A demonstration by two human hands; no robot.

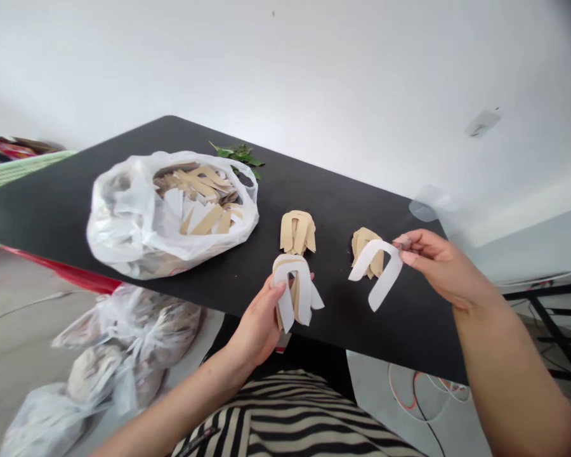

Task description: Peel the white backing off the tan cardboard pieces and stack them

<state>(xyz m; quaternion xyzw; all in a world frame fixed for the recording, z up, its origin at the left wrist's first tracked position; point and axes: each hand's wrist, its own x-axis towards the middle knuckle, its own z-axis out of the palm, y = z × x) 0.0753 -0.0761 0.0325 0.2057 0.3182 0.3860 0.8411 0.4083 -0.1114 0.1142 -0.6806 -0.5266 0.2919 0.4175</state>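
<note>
My left hand (261,320) is closed on a stack of U-shaped pieces (304,289), white on top with tan ones beneath, over the front edge of the black table. One white U-shaped piece (385,282) hangs from the pinched fingertips of my right hand (428,254), its two legs pointing down and left. Just behind it a tan pile (361,240) of similar pieces lies on the table, partly covered by the white piece. Another tan pile (297,228) lies right behind the stack in my left hand.
On the black table (323,184), a white plastic bag (124,222) full of tan and white pieces stands at the left, with green leaves (242,155) behind it. Tied bags (147,324) and cables (413,393) lie on the floor. A clear plastic item (428,203) is at the far right edge.
</note>
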